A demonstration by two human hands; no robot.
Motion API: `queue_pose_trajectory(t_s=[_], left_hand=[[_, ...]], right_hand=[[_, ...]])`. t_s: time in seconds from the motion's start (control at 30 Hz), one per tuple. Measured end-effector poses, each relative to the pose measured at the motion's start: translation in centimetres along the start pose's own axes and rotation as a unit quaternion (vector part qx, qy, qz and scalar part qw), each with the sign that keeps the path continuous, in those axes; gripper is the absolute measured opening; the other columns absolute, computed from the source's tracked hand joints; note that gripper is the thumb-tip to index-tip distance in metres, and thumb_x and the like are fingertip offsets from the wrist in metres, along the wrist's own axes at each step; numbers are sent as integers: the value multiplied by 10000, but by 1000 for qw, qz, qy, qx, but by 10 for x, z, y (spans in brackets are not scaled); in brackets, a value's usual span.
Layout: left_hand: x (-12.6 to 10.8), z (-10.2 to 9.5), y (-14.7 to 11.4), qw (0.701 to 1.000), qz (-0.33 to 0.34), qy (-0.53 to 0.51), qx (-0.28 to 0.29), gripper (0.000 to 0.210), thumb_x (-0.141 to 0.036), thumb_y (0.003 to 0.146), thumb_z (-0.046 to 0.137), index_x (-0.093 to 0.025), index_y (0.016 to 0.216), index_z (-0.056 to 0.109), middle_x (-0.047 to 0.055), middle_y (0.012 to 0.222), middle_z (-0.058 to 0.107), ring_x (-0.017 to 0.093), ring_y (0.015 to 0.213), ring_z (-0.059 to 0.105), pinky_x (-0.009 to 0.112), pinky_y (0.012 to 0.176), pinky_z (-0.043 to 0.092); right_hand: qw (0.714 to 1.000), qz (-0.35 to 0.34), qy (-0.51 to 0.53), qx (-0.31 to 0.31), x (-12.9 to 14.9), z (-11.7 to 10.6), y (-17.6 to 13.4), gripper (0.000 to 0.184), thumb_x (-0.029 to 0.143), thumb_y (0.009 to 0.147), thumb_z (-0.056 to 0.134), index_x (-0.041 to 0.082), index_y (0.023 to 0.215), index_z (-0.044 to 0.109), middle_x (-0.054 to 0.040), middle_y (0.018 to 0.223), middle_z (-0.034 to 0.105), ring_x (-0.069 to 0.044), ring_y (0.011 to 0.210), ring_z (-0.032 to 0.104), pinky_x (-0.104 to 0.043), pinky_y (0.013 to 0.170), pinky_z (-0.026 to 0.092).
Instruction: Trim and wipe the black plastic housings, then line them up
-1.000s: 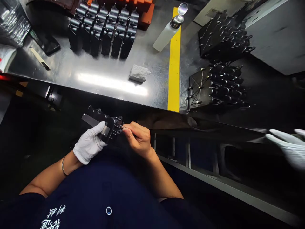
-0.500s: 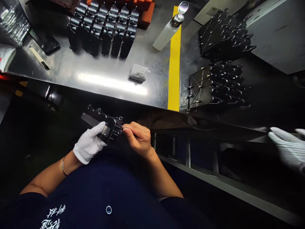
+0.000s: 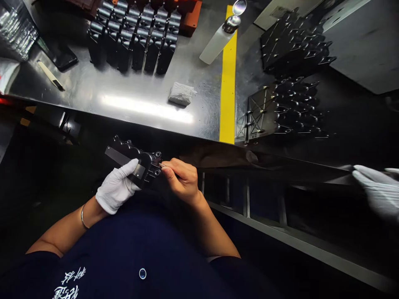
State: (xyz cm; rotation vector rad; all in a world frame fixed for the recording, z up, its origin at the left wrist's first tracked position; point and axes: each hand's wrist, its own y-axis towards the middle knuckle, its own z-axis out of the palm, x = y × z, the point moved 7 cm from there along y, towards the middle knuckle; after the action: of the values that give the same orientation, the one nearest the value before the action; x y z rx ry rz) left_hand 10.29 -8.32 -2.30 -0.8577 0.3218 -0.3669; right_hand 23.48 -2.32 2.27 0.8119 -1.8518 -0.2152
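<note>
In front of my body, off the bench edge, my left hand (image 3: 116,189) in a white glove is closed around a black moulded part (image 3: 146,164). The part has rounded lobes along one side, ring-shaped lugs at its right end and a flat grey strip along its face; my thumb presses on that strip. My bare right hand (image 3: 182,178) pinches a thin, light-coloured pin-like tool (image 3: 162,165) between thumb and fingertips. Its tip meets the part's right end, between the lugs. Most of the tool is hidden in my fingers, so its exact kind does not show.
On the metal bench (image 3: 124,91) stand a row of similar black parts (image 3: 134,39), a white bottle (image 3: 213,45), a white wrapped block (image 3: 181,94) and a cutter-like tool (image 3: 50,75). Beyond the yellow tape (image 3: 228,91) are stacked black parts (image 3: 296,106). Another person's gloved hand (image 3: 378,189) is at right.
Both hands keep their hold on the black part and the thin tool, almost unmoved. The bench view has shifted up very slightly.
</note>
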Motion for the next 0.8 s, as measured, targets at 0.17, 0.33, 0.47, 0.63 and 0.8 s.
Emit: queue_pose_trajectory(t_s=[0.17, 0.33, 0.47, 0.63, 0.8], left_hand=[[0, -1, 0, 999, 19, 26, 10, 284, -83, 938, 417, -71, 897, 697, 50, 679, 708, 106, 631, 706, 142, 617, 592], [-2, -2, 0, 998, 40, 41, -6, 256, -59, 917, 454, -88, 904, 708, 35, 661, 700, 103, 583, 693, 151, 586, 599], [-5, -3, 2, 997, 56, 58, -12, 276, -48, 909, 466, -89, 777, 705, 42, 653, 702, 94, 557, 683, 142, 574, 593], [-6, -8, 7, 998, 32, 51, -25, 315, -62, 929, 430, -105, 741, 679, 35, 660, 718, 109, 537, 687, 147, 452, 563], [-7, -11, 11, 999, 2, 26, -35, 362, -94, 967, 346, -101, 796, 665, 37, 666, 725, 117, 537, 694, 166, 434, 565]], right_hand=[[1000, -11, 10, 8, -2, 1, 0, 155, 168, 895, 550, 164, 849, 698, -19, 639, 653, -94, 518, 530, -223, 479, 418], [1000, -3, -14, -26, -7, 3, -6, 172, 210, 903, 543, 160, 854, 700, -29, 619, 639, -110, 516, 521, -247, 485, 423], [998, 23, -25, -61, -13, 8, -10, 214, 238, 917, 518, 167, 853, 709, -41, 661, 675, -117, 531, 541, -258, 499, 440], [993, 72, -9, -90, -26, 18, -14, 233, 264, 917, 527, 169, 834, 723, -48, 694, 697, -119, 545, 561, -256, 510, 458], [992, 87, -10, -93, -27, 25, -17, 257, 300, 920, 521, 173, 828, 726, -44, 689, 698, -117, 540, 550, -257, 515, 463]])
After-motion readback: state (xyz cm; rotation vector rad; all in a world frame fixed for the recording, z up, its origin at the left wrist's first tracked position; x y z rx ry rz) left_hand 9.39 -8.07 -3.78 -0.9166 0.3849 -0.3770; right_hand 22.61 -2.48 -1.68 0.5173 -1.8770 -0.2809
